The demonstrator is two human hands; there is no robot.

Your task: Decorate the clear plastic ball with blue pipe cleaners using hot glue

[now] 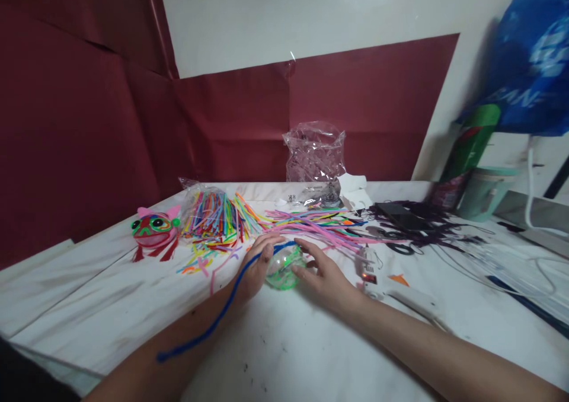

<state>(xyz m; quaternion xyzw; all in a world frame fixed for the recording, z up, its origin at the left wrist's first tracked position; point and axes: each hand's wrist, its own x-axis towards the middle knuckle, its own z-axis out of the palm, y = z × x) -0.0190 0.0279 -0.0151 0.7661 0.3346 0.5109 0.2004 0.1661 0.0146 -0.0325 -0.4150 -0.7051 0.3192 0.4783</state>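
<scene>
A clear, rounded plastic ball with green pipe cleaner around it rests at the middle of the table, between my two hands. My left hand is closed against its left side, thumb up. On the other side, my right hand grips the ball, with a fingertip at its top edge and the thumb on its face. A long blue pipe cleaner runs over the ball's top, past my left hand and down above my left forearm, its tail loose. Whether my fingers pinch it is hard to see.
Behind my hands lie loose coloured pipe cleaners and a bag of them. A pink face-like craft stands left. Right are black scissors, a phone, dark purple strands, a glue gun and a green cup.
</scene>
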